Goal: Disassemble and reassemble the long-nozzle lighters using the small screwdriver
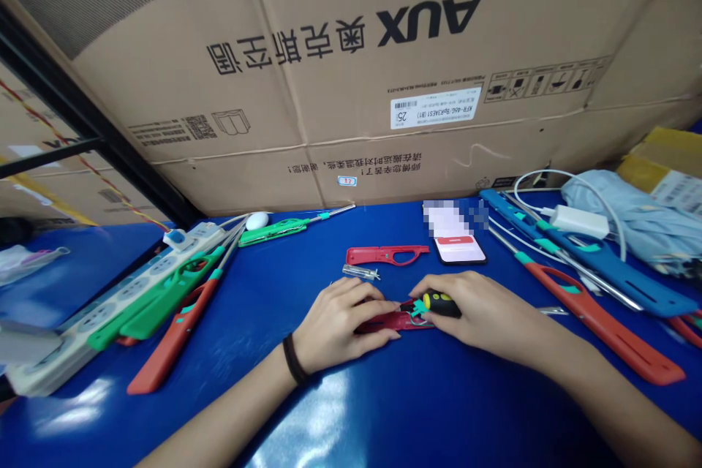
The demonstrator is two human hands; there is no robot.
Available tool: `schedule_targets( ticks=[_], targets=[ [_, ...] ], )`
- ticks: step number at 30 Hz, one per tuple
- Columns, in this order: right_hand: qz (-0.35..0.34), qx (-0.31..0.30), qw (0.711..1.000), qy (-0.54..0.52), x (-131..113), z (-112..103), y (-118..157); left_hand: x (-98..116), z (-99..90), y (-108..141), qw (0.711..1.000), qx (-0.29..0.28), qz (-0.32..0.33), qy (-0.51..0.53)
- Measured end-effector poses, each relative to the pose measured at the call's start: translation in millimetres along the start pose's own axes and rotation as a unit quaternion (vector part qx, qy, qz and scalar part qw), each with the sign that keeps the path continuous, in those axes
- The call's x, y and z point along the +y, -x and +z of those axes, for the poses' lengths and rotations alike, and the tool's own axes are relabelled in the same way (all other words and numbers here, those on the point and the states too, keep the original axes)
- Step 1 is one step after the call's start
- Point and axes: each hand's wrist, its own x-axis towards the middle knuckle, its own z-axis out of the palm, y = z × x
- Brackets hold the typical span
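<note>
My left hand [348, 318], with a dark band at its wrist, is closed on a red lighter casing half [387, 322] lying on the blue table [307, 263]. My right hand [472, 311] grips a screwdriver [442, 303] with a black and yellow handle. At its fingertips sits a small teal part [420, 307], above the casing; whether the fingers pinch it I cannot tell. Behind my hands lie another red casing half [384, 256] and a small metallic and clear piece [360, 273]. Fingers hide much of the held casing.
Red and green long-necked lighters [172, 340] lean by a white power strip [99, 292] at left. A green one [279, 232] lies farther back. Right of centre are a phone [458, 241], an orange-red lighter [603, 325] and blue lighters [619, 270]. A large cardboard box [340, 110] stands behind.
</note>
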Motion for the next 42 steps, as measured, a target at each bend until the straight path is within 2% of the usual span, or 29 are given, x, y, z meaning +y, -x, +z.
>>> schedule_targets(
  ticks=[7, 16, 25, 30, 32, 36, 42],
  targets=[
    [-0.012, -0.013, 0.999, -0.034, 2, -3, -1, 0, 0.4, 0, 1.0, -0.01, -0.007, 0.016],
    [0.006, -0.013, 0.998, -0.066, 7, -5, -3, -1, 0.0, -1, 0.998, -0.012, -0.031, 0.047],
    [0.003, -0.043, 0.992, -0.116, 8, -10, -3, -2, 0.1, 1, 0.999, -0.014, -0.01, 0.027],
    [0.007, -0.044, 0.993, -0.112, 10, -10, -3, 5, 1.3, 0, 0.998, -0.024, 0.012, 0.049],
    [0.001, -0.053, 0.992, -0.117, 11, -10, -2, 11, 2.6, -2, 0.997, -0.041, 0.001, 0.066],
    [-0.009, -0.06, 0.992, -0.114, 12, -10, -2, 25, 7.3, -6, 0.991, -0.065, -0.062, 0.097],
    [-0.021, -0.056, 0.993, -0.105, 12, -10, -2, 34, 14.2, -9, 0.981, -0.059, -0.118, 0.142]
  ],
)
